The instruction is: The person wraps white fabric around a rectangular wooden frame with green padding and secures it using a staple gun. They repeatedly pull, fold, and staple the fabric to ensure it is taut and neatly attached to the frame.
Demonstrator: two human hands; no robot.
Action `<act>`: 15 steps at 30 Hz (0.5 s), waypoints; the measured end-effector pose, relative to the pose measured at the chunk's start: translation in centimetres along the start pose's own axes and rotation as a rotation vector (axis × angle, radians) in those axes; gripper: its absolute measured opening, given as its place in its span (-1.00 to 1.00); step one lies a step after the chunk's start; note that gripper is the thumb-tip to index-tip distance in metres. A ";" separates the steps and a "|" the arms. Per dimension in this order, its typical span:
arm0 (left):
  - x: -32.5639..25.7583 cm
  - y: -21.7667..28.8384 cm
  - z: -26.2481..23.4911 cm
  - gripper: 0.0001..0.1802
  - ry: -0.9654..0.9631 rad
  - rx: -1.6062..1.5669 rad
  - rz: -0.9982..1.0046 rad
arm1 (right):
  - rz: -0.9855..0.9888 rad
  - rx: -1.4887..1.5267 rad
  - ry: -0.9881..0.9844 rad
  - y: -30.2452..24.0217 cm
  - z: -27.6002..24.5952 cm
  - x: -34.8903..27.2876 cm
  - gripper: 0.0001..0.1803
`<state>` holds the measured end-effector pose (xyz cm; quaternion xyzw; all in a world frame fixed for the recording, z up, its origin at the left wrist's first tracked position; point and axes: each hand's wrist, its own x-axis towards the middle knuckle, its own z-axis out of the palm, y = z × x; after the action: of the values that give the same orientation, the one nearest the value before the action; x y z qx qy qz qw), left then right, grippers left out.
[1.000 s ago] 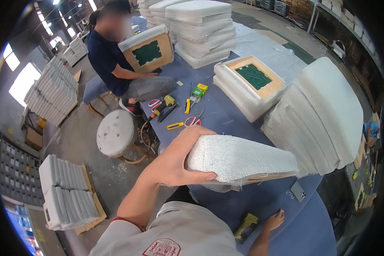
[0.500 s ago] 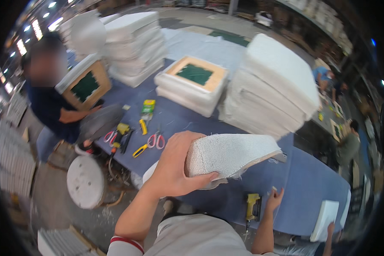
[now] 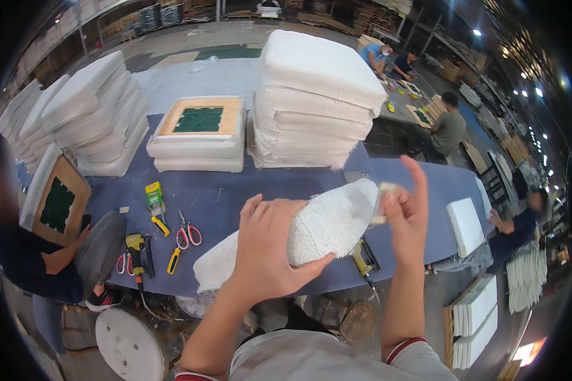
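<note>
Near the front of the blue-covered table, a long, curved padded piece covered in white textured fabric is held up at a tilt. My left hand is closed around its middle, fingers over the top and thumb along the near side. My right hand pinches a small cream-coloured piece between thumb and fingers, index finger raised. That small piece is at the right end of the padded piece; whether they touch, I cannot tell. Behind my right wrist, a yellow-and-black staple gun lies partly hidden.
Red-handled scissors, a yellow-handled tool and another staple gun lie left on the table. White padded seats are stacked behind. A co-worker sits at left with a seat; another person is at right.
My right hand has risen from low beside the staple gun to the padded piece's right end, bringing the small cream piece. The padded piece has tilted, and the view has turned right.
</note>
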<state>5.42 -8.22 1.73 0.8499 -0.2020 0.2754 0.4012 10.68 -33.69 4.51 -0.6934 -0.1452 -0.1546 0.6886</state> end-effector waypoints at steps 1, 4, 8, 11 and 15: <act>-0.4 0.3 0.2 -0.12 -0.004 -0.017 0.010 | 0.026 -0.023 -0.066 -1.3 0.7 -0.9 -0.29; -1.3 1.2 1.0 -0.11 -0.018 -0.062 0.056 | 0.074 -0.101 -0.217 -4.3 2.2 -3.7 -0.28; -2.1 2.0 2.1 -0.10 -0.037 -0.067 0.110 | 0.054 -0.198 -0.273 -5.6 3.2 -6.0 -0.28; -2.4 2.6 2.5 -0.09 -0.051 -0.069 0.131 | 0.099 -0.181 -0.234 -5.2 3.0 -7.0 -0.29; -2.5 3.0 2.6 -0.09 -0.061 -0.064 0.143 | 0.131 -0.087 -0.190 -4.9 2.6 -7.7 -0.31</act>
<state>2.62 -11.77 0.54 0.8280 -0.2831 0.2708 0.4011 1.70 -30.98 5.78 -0.7423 -0.1571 -0.0490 0.6496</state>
